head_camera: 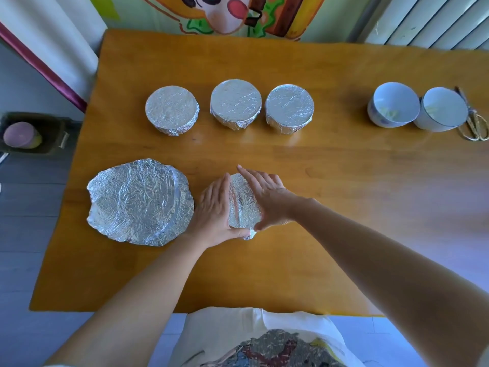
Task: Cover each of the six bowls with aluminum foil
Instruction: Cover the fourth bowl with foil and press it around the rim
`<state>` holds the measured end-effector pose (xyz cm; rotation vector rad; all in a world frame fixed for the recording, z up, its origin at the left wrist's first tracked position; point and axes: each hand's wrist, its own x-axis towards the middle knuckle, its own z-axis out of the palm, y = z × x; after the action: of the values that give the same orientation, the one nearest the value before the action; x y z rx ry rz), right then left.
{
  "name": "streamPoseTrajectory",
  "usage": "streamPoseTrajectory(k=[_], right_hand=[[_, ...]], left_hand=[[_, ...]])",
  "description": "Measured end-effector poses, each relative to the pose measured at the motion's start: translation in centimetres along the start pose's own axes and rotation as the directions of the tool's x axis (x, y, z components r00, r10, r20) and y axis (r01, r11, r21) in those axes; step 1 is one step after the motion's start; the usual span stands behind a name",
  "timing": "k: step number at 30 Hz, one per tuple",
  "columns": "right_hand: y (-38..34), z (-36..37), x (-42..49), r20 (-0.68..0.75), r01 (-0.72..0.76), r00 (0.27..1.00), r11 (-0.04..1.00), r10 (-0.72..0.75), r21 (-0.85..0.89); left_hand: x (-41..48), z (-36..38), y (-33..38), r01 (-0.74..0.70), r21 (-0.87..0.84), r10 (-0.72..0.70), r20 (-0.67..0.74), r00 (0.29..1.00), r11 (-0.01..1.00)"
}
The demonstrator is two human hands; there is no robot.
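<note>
Three foil-covered bowls stand in a row at the middle of the table: the left one (pixel 172 109), the middle one (pixel 235 104) and the right one (pixel 289 108). In front of me a fourth bowl wrapped in foil (pixel 242 205) sits between my hands. My left hand (pixel 215 210) presses its left side with straight fingers, the thumb under the near edge. My right hand (pixel 267 197) presses the right side and top, fingers straight. Two uncovered white bowls (pixel 393 104) (pixel 442 109) lean on their sides at the far right.
A crumpled round sheet of foil (pixel 140 201) lies flat to the left of my hands. Scissors (pixel 473 123) lie at the right edge behind the bare bowls. The wooden table (pixel 344 181) ends near my body. A dark bin (pixel 34 133) stands on the floor left.
</note>
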<state>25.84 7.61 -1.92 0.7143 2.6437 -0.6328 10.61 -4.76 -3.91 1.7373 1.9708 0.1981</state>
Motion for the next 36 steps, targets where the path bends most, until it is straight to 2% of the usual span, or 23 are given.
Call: streamPoseTrajectory(k=[5,11,15,18,23,26,30,36], right_hand=[[-0.1,0.0,0.3,0.0,-0.012,1.0,0.999,0.012,-0.034],[-0.5,0.2,0.3,-0.023,-0.078,0.997,0.997,0.078,0.012],[-1.6,0.9,0.0,-0.088,-0.235,0.965,0.965,0.246,0.116],[-2.6,1.5,-0.2,-0.108,-0.362,0.912,0.899,0.397,0.248],[-2.7,1.2,-0.8,-0.095,-0.419,0.87,0.828,0.483,0.374],[-1.4,0.6,-1.3,-0.127,-0.32,0.907,0.852,0.402,0.414],[-0.5,-0.6,-1.5,-0.112,-0.158,0.974,0.948,0.195,0.278],[-0.6,-0.4,-0.1,-0.044,-0.11,0.992,0.976,0.12,0.187]], left_hand=[[0.4,0.0,-0.1,0.003,0.059,-0.002,-0.008,1.0,0.998],[1.2,-0.4,-0.9,-0.031,0.097,0.026,0.049,0.998,0.995],[1.9,-1.6,-1.0,-0.114,0.151,0.109,0.041,0.993,0.982],[1.9,-2.0,-1.3,-0.091,0.195,0.087,0.032,0.996,0.976],[1.1,-1.9,-2.0,-0.051,0.19,0.049,0.017,0.999,0.98],[0.6,-1.8,-2.1,-0.09,0.119,0.086,0.037,0.996,0.989],[0.8,-1.6,-1.4,-0.087,0.073,0.083,0.048,0.995,0.994],[1.9,-1.0,-0.3,-0.058,0.009,0.057,0.03,0.998,0.998]])
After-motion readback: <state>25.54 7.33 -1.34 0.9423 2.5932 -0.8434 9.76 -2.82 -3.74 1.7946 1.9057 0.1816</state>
